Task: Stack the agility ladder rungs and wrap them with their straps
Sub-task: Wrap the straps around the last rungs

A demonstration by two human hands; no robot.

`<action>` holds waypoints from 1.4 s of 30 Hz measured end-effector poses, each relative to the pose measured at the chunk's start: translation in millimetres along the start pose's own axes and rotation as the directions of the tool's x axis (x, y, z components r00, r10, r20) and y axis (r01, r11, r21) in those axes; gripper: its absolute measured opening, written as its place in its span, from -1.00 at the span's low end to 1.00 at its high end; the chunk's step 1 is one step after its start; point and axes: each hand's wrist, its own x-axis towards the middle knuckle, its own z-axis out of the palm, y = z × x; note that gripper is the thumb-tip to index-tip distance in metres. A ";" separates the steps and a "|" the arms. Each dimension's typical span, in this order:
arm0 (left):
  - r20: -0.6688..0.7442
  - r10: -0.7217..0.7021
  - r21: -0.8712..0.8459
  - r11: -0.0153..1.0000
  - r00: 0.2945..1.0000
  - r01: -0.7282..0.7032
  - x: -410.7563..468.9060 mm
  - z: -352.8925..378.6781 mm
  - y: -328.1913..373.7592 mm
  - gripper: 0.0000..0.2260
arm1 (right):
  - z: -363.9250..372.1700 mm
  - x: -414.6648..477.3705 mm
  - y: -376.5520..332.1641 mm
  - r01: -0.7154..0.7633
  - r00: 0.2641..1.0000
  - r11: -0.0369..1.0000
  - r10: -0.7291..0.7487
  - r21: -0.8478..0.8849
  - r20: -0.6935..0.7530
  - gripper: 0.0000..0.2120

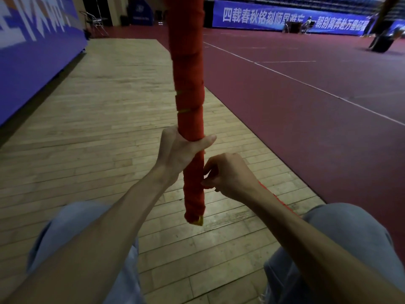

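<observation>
Rung bundle [189, 88] stands near upright between the seated person's knees [350, 227], lower end off the wooden floor [98, 106]. It is wound top to bottom in red strap [282, 202], with a yellow rung tip [198, 221] poking out at the bottom. Left hand [177, 150] is clenched around the bundle about midway, thumb across the front. Right hand [228, 176] sits just below, fingers curled, pinching the strap at the bundle's right edge, and the loose tail trails back under that forearm. Blue banner [32, 51] at left, maroon court [306, 106] at right.
</observation>
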 end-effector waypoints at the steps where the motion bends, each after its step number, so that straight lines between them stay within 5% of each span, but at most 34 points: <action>1: -0.009 0.022 0.002 1.000 1.000 -0.022 -1.1 0.6 0.4 -0.81 | -0.1 0.0 -0.8 -0.013 1.000 0.999 0.012 0.051 0.012 -0.79; 10: -0.098 0.062 -0.142 0.987 0.993 -0.075 -2.1 7.3 0.9 -0.89 | 6.6 1.9 -3.7 -0.116 0.990 0.929 0.138 0.351 -0.039 -0.80; 15: 0.109 -0.125 -0.374 0.914 0.986 0.158 -5.4 8.4 4.5 -0.67 | 11.8 1.6 -5.5 -0.118 0.981 0.918 0.168 0.380 -0.101 -0.76; 20: 0.032 -0.215 -0.384 0.899 0.976 0.211 -5.0 13.6 -0.4 -0.80 | 10.8 3.0 -8.0 -0.165 0.986 0.865 0.148 0.474 0.073 -0.62; 23: -0.076 -0.202 -0.309 0.936 0.976 0.170 -5.5 13.2 -2.7 -0.77 | 15.5 2.7 -12.2 -0.152 0.976 0.906 0.075 0.396 0.204 -0.46; 26: -0.124 -0.203 -0.326 0.933 0.971 0.153 -7.8 13.8 0.1 -0.58 | 18.1 4.0 -11.4 -0.115 0.990 0.950 0.087 0.290 0.108 -0.42; 31: -0.235 -0.114 -0.168 0.983 0.965 0.075 -5.2 14.9 -2.8 -0.71 | 8.9 4.6 -7.7 -0.097 0.995 0.970 0.100 0.225 -0.002 -0.52; 34: -0.187 -0.138 -0.201 0.974 0.973 0.099 -4.3 15.9 -7.7 -0.80 | 11.8 2.1 -9.5 -0.089 0.994 0.978 0.077 0.186 0.072 -0.57; 37: -0.064 -0.143 -0.339 0.934 0.988 0.114 -6.4 18.9 -9.4 -0.68 | 9.6 3.5 -8.4 -0.123 0.985 0.983 0.104 0.139 0.135 -0.60; 42: -0.094 -0.075 -0.200 0.978 0.993 0.055 -4.7 20.9 -9.7 -0.67 | 9.7 4.8 -8.9 -0.130 0.980 0.986 0.112 0.104 0.164 -0.59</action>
